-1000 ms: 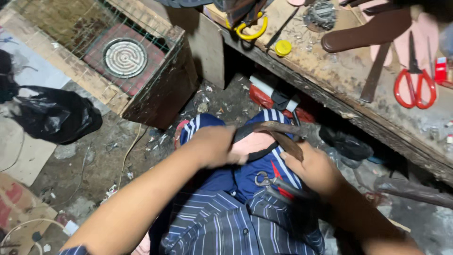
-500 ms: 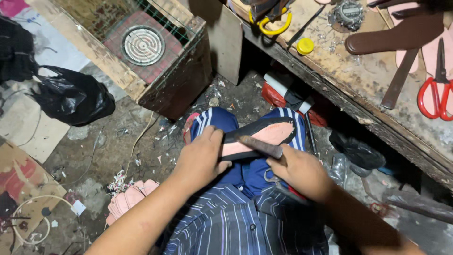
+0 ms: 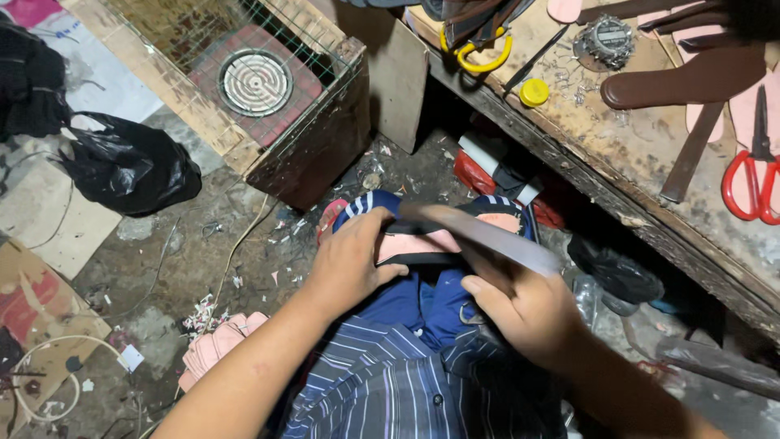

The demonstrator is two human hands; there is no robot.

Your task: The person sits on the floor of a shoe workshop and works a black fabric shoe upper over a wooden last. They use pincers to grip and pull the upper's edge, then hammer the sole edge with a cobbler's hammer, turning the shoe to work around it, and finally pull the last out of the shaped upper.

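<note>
- The left hand [image 3: 349,264], at the centre of the frame, has its grip clenched on a pink shoe sole [image 3: 418,244] with dark edge, which lies on the person's lap.
- The right hand [image 3: 524,309], right of centre, grasps a long blade [image 3: 487,236]; the blade is blurred and lies across the sole.
- Red scissors [image 3: 751,183] and a yellow cap [image 3: 534,92] lie on the bench [image 3: 626,154] at the upper right.
- A black bag [image 3: 130,167] lies on the floor at the left.

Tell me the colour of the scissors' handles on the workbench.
Red: the scissors lie on the workbench, seen in the head view.
</note>
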